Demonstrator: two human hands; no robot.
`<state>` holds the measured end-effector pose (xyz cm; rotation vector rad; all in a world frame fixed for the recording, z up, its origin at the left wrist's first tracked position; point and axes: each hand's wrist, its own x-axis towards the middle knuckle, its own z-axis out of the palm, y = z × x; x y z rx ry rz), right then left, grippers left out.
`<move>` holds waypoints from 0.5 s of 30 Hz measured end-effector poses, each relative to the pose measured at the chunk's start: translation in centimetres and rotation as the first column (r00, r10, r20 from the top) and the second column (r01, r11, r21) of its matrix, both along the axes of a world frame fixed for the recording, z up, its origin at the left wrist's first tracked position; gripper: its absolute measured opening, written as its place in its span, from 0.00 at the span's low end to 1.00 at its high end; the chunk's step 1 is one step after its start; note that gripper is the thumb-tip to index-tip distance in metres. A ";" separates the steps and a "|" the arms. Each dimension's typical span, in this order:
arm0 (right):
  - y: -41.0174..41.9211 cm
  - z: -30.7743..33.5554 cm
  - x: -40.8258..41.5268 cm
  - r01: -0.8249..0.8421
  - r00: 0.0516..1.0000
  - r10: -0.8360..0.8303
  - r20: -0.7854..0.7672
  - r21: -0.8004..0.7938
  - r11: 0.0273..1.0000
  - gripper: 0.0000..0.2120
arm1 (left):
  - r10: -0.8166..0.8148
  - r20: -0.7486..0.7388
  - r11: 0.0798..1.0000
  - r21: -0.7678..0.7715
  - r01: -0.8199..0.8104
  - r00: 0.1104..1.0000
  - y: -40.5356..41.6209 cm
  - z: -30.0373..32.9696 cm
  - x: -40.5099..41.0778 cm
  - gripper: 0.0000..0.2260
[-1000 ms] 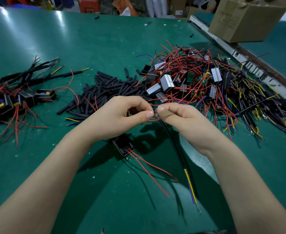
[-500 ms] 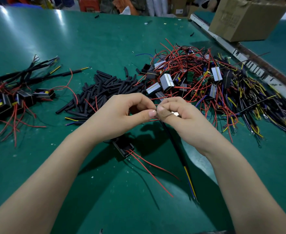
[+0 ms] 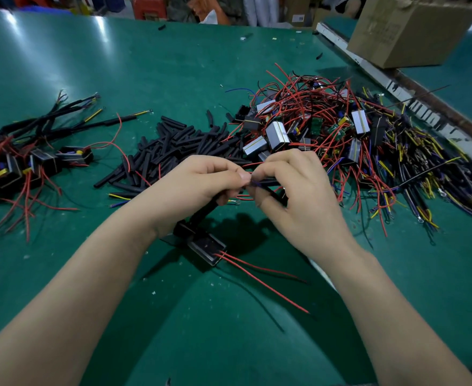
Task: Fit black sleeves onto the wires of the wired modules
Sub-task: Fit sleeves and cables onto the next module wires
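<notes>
The left hand and right hand meet at the centre of the frame, both with fingers curled in a pinch: the left grips a bundle of wires, the right pinches a black sleeve at the wire ends. A second ago a long sleeved lead with yellow and blue tips hung down from the right hand toward the lower middle of the frame; now that lead is gone from there and the sleeve lies nearly level between the fingertips, so the sleeve seems to be going onto the wires. The module hangs just below the left hand, touching the green table, with two red wires trailing toward the lower right. Outward, loose sleeves are heaped just above the hands, unsleeved modules fill the upper right, and finished ones lie at the left edge. Open room lies toward the lower frame and the upper left; a cardboard box and a rail bound the upper right
</notes>
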<state>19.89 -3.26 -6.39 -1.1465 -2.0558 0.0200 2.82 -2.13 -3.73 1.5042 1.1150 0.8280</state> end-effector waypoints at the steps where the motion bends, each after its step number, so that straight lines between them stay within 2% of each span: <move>1: 0.0 -0.1 -0.2 0.027 1.000 -0.028 0.015 0.060 0.998 0.05 | 0.003 0.021 1.000 -0.028 -0.002 1.000 -0.1 0.0 0.0 0.08; 4: -0.1 -0.4 -0.2 0.066 0.997 -0.070 0.016 0.168 0.984 0.04 | 0.008 0.068 0.994 -0.106 -0.001 0.998 -0.1 0.2 0.0 0.10; 8: 0.2 -0.5 0.0 0.050 0.998 -0.058 0.031 0.213 0.976 0.04 | 0.006 0.136 0.980 -0.199 0.022 0.991 0.1 0.1 -0.2 0.13; 15: 0.6 -0.6 0.3 0.035 0.998 -0.044 0.039 0.191 0.981 0.03 | 0.062 -0.001 0.994 -0.090 -0.062 0.998 0.2 -0.2 -0.1 0.07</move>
